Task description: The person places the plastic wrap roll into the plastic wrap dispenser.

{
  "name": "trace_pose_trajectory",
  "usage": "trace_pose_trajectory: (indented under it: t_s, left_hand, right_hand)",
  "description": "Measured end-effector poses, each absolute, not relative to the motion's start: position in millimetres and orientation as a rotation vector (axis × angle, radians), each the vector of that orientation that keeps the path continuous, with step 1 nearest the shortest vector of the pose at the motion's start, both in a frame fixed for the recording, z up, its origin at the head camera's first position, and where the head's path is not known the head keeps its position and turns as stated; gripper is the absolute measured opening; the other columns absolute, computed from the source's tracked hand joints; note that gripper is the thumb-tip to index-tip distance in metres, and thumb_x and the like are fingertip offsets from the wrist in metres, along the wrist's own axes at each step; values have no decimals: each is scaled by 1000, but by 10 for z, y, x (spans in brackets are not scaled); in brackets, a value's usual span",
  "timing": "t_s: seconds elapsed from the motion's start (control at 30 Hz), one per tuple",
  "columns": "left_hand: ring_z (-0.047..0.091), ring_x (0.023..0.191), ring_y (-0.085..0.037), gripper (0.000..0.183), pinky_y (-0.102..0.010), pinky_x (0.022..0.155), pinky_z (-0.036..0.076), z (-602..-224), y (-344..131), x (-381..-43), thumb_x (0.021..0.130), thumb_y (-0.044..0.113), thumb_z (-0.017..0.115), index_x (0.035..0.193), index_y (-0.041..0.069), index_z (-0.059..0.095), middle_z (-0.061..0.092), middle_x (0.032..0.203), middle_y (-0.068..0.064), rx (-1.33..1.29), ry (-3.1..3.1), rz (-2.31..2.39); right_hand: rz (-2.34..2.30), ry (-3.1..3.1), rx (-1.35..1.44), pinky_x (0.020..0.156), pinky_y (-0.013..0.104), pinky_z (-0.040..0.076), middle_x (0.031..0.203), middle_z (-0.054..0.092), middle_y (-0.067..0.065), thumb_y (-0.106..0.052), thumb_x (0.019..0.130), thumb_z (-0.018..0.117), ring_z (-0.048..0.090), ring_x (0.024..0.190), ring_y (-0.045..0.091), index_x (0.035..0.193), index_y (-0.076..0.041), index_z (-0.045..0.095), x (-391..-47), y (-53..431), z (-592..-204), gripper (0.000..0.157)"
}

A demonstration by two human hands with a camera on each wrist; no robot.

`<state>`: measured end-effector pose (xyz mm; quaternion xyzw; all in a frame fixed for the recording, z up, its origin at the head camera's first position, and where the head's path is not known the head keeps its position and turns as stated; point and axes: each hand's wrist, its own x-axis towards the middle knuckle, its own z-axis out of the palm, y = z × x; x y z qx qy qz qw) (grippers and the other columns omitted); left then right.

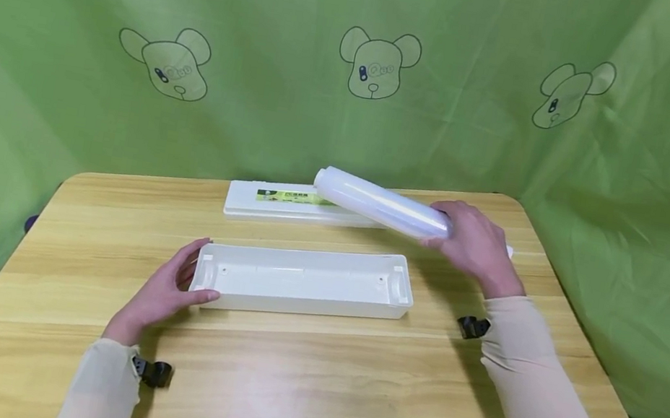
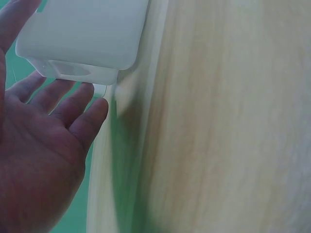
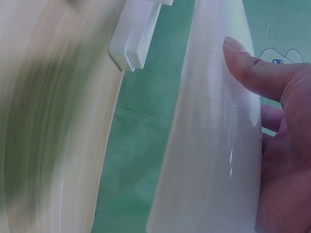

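1. The right hand (image 1: pixel 471 241) curls round a roll of clear film (image 1: pixel 382 203), thumb on one side and fingers on the other, toward the roll's right end; this grip probably leaves most of its length free.
2. The roll is held in the air at a slant, its left end crossing in front of the white lid (image 1: pixel 244 202) as the head view sees it.
3. The left hand (image 1: pixel 167 288) spans the left end of a white box (image 1: pixel 306 306), thumb at the near wall, fingers round the end, likely to steady it.
4. The box sits on the wooden table (image 1: pixel 293 392), open side up, so its inside is reachable from above.
5. The lid lies behind the box, apart from it, label (image 1: pixel 287 196) upward, seemingly set aside to leave the opening uncovered.
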<state>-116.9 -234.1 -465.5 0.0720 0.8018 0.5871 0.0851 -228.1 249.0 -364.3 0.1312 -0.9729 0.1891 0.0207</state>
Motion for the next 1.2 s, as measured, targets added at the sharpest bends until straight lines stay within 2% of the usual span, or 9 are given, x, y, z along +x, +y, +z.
trace_pose_trajectory:
  t_s: [0.43,0.6,0.73,0.93,1.2]
  left_hand:
    - [28,142,-34,95,-41,115,23,-4666,-2343,-1158,84,15,80,157,12,20,24,158,-16,214,2368,1773]
    - [26,142,-36,95,-45,116,21,-4673,-2347,-1142,83,17,81,156,12,20,24,158,-16,204,2381,1757]
    - [26,142,-37,96,-45,116,21,-4685,-2353,-1134,83,16,81,157,11,20,24,158,-17,206,2375,1756]
    - [28,142,-31,97,-39,115,24,-4669,-2353,-1148,83,20,82,157,14,19,25,159,-13,194,2384,1745]
    - [29,141,-34,97,-43,114,25,-4655,-2328,-1152,84,20,81,157,12,18,25,158,-15,208,2405,1720]
  right_hand:
    - [588,-2998,518,86,60,46,127,60,15,-31,77,85,55,111,35,133,-9,58,-2286,2410,-3647,66]
    - [602,-2992,525,88,60,45,128,60,14,-29,76,86,55,112,34,133,-10,59,-2280,2367,-3667,66]
    - [611,-2994,548,88,59,46,128,60,13,-29,75,86,55,113,34,133,-10,59,-2275,2320,-3673,67]
    - [601,-2986,567,88,57,46,127,61,13,-29,75,86,56,111,33,134,-10,58,-2289,2259,-3669,68]
    - [622,-2994,626,87,53,48,124,63,8,-29,74,86,57,108,28,131,-12,60,-2293,2211,-3659,65]
